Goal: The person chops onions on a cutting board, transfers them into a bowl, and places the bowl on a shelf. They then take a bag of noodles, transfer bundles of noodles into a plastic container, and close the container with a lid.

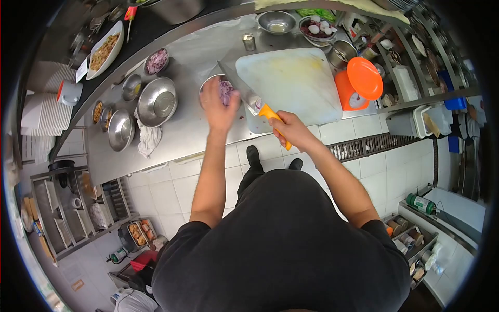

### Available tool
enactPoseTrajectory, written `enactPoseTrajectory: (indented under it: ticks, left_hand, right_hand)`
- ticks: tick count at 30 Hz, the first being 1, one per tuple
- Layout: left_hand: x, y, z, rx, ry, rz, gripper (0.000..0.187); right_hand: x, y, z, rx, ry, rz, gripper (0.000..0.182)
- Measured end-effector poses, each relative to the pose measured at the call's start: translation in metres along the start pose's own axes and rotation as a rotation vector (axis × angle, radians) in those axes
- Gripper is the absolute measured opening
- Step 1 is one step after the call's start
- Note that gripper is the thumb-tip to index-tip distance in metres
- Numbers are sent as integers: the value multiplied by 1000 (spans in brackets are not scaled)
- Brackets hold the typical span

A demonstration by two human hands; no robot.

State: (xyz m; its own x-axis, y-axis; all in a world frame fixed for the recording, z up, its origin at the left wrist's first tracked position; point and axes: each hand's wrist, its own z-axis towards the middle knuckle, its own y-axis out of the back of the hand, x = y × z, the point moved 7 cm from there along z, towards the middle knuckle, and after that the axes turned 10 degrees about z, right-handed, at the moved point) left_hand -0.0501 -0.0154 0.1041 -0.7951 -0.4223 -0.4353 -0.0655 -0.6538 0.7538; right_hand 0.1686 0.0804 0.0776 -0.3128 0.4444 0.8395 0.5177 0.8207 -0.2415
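My right hand [292, 130] is wrapped round the yellow handle of a chef's knife [235, 79]. Its blade points away to the upper left, along the left edge of a white cutting board [301, 86]. A bit of red onion clings to the blade near the handle. Over a metal bowl of chopped red onion [226, 92] is my left hand [219, 106], somewhat blurred, fingers apart and holding nothing. The hand hides part of the bowl and of the onion.
Left on the steel counter are metal bowls [157, 102], one holding chopped onion [157, 61], and a white cloth [149, 136]. An orange scale [357, 86] stands right of the board. Behind it are a can [249, 41] and a bowl of whole onions [317, 28].
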Motion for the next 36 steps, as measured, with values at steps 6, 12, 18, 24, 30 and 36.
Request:
enactPoseTrajectory:
  ticks: [6, 12, 18, 24, 30, 36]
  left_hand:
    - [-12, -3, -10, 115, 49, 88, 89]
    - [70, -13, -1, 115, 232, 258, 85]
    - [110, -27, 3, 189, 260, 295, 80]
    - [121, -14, 7, 108, 271, 4, 76]
    - [72, 33, 14, -6, 84, -43, 88]
    - [33, 26, 11, 86, 66, -32, 94]
  right_hand:
    - [12, -36, 35, 58, -5, -80, 23]
    - [8, -41, 33, 59, -88, -111, 24]
    - [9, -12, -6, -79, -104, -172, 28]
    - [24, -9, -23, -418, 404, -666, 28]
    - [48, -51, -13, -547, 774, -1082, 35]
    - [53, -46, 2, -515, 816, -1154, 40]
